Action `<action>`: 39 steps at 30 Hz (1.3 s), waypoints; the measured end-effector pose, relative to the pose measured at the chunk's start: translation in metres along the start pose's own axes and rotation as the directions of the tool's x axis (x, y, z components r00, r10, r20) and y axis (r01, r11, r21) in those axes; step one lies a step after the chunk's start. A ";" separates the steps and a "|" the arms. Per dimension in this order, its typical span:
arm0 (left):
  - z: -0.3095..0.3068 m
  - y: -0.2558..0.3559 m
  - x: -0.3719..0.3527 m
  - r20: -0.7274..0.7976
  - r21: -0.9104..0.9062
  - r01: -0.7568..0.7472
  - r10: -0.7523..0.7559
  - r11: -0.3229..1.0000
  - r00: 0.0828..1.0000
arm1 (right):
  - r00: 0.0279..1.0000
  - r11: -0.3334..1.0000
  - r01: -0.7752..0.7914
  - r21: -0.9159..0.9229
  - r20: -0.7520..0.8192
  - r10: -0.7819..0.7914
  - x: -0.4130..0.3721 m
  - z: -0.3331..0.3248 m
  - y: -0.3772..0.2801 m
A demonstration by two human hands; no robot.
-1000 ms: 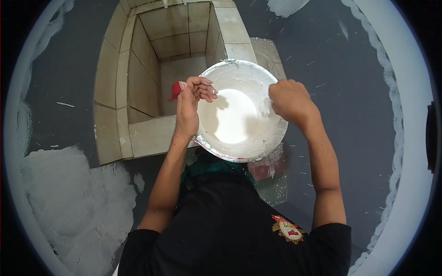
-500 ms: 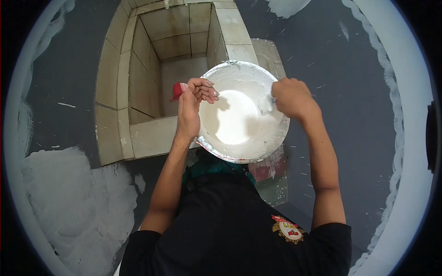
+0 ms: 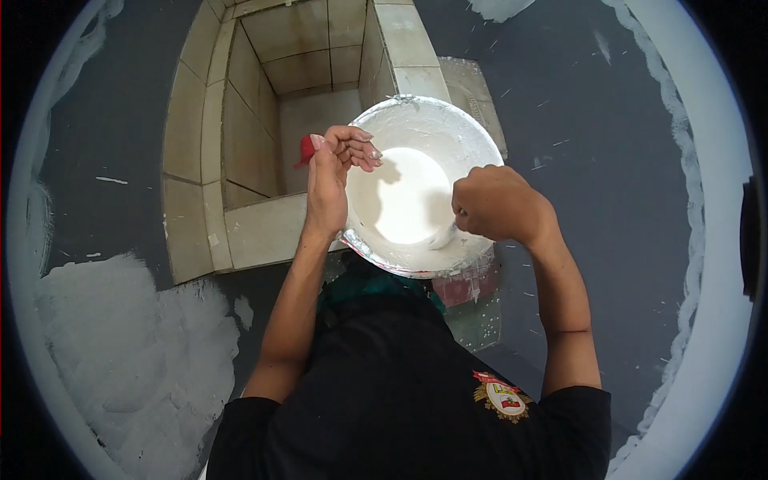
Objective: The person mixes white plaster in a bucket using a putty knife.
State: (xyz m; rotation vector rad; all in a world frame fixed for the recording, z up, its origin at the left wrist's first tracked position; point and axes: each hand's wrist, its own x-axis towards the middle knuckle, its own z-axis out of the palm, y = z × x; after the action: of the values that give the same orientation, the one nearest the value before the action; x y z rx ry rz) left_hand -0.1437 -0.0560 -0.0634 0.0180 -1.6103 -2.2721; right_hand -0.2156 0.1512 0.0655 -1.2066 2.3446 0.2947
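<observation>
A round white bucket point(image 3: 472, 136) with pale, smeared inner walls is in front of me, and smooth white liquid point(image 3: 412, 196) lies in it. At its left rim is my left hand point(image 3: 340, 172), its fingers curled over the inside and its thumb pointing up. Just beyond that thumb shows a small red object point(image 3: 307, 150); whether the hand touches it is unclear. My right hand point(image 3: 504, 204) is closed in a fist over the bucket's right side. What it grips is mostly hidden beneath it.
Behind and left of the bucket stands a tiled, box-like basin point(image 3: 264, 232). A speckled ledge point(image 3: 472, 96) lies behind the bucket at right. Grey surfaces point(image 3: 608, 240) on both sides carry white specks, with a broad white patch point(image 3: 128, 352) at lower left.
My right hand has moved down and a little left over the bucket, and the pale thing under it is now mostly hidden. My left hand has hardly moved.
</observation>
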 end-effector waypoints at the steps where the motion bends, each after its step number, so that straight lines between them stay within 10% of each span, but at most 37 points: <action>1: -0.001 0.000 0.000 0.000 0.009 -0.002 0.002 1.000 1.000 | 1.000 0.999 -0.029 0.043 0.012 0.029 -0.001 0.004 0.001; 7: 0.000 0.001 0.001 0.005 0.008 0.000 0.000 1.000 1.000 | 0.996 0.992 -0.068 0.108 0.065 0.062 -0.033 -0.025 0.013; 16: 0.002 0.003 0.001 0.008 -0.022 -0.011 0.011 1.000 1.000 | 0.959 0.987 0.095 0.128 -0.279 -0.056 -0.035 -0.012 0.030; 19: 0.001 0.003 0.001 0.011 -0.020 -0.012 0.012 1.000 1.000 | 0.998 0.984 -0.059 0.169 0.021 0.056 -0.019 -0.011 0.014; 31: 0.000 0.000 0.001 0.003 0.003 -0.012 0.012 1.000 1.000 | 0.980 0.985 -0.001 0.172 -0.195 0.035 -0.023 -0.020 0.019; 39: -0.001 0.000 0.000 0.001 0.021 -0.008 0.008 1.000 1.000 | 0.985 0.969 0.157 0.191 0.046 -0.168 -0.011 0.002 -0.014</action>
State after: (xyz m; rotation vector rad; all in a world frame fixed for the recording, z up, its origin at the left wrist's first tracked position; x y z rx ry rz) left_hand -0.1437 -0.0569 -0.0635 0.0151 -1.6320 -2.2494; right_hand -0.1986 0.1513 0.0699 -1.2687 2.1510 0.0533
